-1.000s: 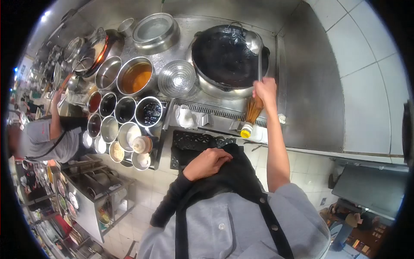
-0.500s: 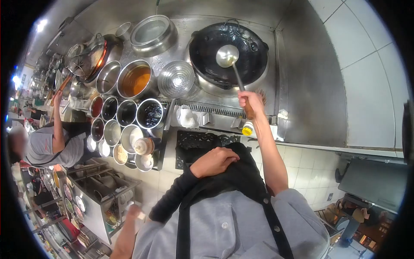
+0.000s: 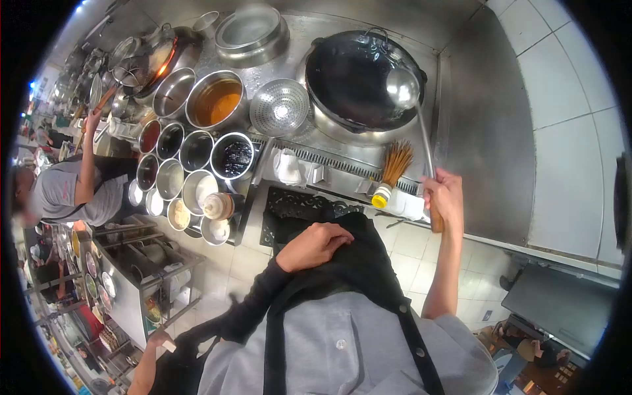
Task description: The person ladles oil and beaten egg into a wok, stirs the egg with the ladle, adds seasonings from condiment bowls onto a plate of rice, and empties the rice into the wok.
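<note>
My right hand is closed around the wooden-ended handle of a steel ladle. The ladle's bowl hangs over the right side of a large black wok on the stove. Dark liquid or a wet sheen shows inside the wok. My left hand rests against my black apron, fingers loosely bent and nothing visible in them. Left of my right hand, a bamboo brush with a white and yellow end lies at the stove's front edge.
Left of the wok sit a perforated strainer, a pot of orange-brown liquid and a lidded pot. Several sauce containers and a squeeze bottle stand nearer. A co-worker works at the far left. Another person's hand shows lower left.
My right hand has moved right and toward me with the ladle, whose bowl has shifted from the wok's middle to its right rim. The brush is now uncovered. My left hand stays at the apron.
</note>
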### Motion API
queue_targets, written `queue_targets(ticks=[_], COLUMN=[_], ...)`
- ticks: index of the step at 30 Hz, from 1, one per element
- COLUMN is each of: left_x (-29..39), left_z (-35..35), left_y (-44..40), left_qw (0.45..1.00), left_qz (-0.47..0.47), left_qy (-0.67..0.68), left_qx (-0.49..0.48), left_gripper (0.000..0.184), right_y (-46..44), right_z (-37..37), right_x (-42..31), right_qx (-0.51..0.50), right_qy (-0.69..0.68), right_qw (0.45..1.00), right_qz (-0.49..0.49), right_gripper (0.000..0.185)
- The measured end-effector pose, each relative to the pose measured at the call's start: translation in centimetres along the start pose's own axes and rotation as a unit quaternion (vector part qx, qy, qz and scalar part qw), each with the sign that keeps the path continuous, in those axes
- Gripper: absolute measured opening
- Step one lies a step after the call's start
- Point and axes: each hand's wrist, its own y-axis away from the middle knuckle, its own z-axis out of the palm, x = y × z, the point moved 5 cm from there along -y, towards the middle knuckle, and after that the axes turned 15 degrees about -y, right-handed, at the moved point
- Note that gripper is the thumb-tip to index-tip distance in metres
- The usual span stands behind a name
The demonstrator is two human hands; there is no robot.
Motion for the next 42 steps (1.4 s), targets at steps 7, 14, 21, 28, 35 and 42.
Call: queue_targets(ticks=[7,14,21,28,35,42], left_x=[0.3,-0.4,-0.6,0.1,0.0,-0.3], left_z=[1.4,2.9,0.9,0.9,1.2,1.7], left_y=[-0.9,-0.2,1.8,1.5,4.5,9.5], left_qw=[0.999,0.999,0.999,0.995,0.993,0.993], left_qz=[0.034,0.018,-0.008,0.064,0.052,-0.014], left_qy=[-0.01,0.009,-0.052,-0.034,0.007,0.019], left_qx=[-0.022,-0.025,-0.003,0.064,0.106,0.112], left_gripper=[0.018,0.018,0.027,0.032,0.031,0.038], right_y=[-1.6,-4.6,-4.6,-1.8,-2.6,-2.9], right_z=[-0.9,-2.7,-2.3,2.0,2.9,4.1], right_x=[-1.9,12.5,18.5,14.6,12.7,13.9], right_qx=[0.092,0.129,0.012,0.019,0.009,0.025], right_qy=[0.23,0.241,0.076,0.049,0.049,0.079], right_qw=[0.95,0.957,0.997,0.998,0.997,0.993], right_qz=[-0.189,-0.093,0.006,-0.039,-0.063,-0.09], right_gripper=[0.015,0.047,0.022,0.017,0.018,0.015])
